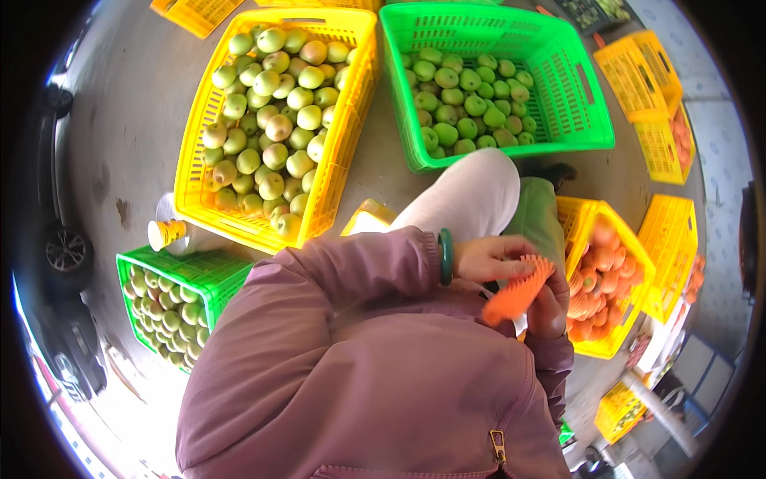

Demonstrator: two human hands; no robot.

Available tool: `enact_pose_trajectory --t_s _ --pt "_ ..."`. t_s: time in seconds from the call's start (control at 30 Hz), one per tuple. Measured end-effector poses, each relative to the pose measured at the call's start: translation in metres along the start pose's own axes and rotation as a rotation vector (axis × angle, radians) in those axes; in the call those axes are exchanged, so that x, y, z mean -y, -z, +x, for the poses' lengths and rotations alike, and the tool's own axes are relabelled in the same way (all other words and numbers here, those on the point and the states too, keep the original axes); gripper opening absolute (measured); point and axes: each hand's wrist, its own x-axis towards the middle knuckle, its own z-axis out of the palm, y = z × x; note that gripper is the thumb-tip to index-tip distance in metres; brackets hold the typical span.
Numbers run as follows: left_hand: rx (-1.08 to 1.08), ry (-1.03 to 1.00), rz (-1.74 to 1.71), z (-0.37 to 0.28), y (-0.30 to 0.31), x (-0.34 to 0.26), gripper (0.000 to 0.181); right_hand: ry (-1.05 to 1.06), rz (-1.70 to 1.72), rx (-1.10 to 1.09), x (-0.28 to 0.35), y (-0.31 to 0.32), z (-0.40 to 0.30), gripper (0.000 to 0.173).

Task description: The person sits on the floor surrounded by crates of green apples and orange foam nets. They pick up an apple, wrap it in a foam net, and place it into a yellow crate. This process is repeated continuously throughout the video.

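An orange foam fruit net [518,291] is held in front of my body, gripped by both hands. My left hand [495,257], below a green bangle [445,256], pinches its upper end between thumb and fingers. At the other side, my right hand [548,304] closes around the net's edge and is partly hidden by it. The net looks flattened; I cannot tell whether anything is inside. Close by my right hand stands a yellow crate [640,299] of fruit in orange foam nets [598,281].
Ahead stand a yellow crate [350,143] and a green crate [574,114], both holding green apples. Another green crate [230,272] of apples lies to the left beside a paper cup [164,235]. More yellow crates [667,257] line the right side. A car [63,239] is at far left.
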Motion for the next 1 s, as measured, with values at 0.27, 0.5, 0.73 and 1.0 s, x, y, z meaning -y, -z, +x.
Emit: enact_pose_trajectory --t_s 0.27,0.5,0.73,1.0 --pt "-0.145 -0.098 -0.274 -0.008 0.045 -0.005 0.014 0.12 0.011 0.106 -0.008 -0.029 0.023 0.031" --pt "-0.046 -0.16 -0.273 -0.011 0.065 -0.021 0.018 -0.344 0.239 0.259 0.0 -0.081 0.036 0.077" --pt "0.073 -0.229 -0.04 -0.033 0.115 -0.038 0.016 -0.288 0.371 0.179 0.015 -0.085 0.058 0.082" --pt "-1.256 -0.298 1.144 -0.073 0.369 -0.093 0.043 -0.027 -0.455 -0.113 0.018 -0.014 0.05 0.055"
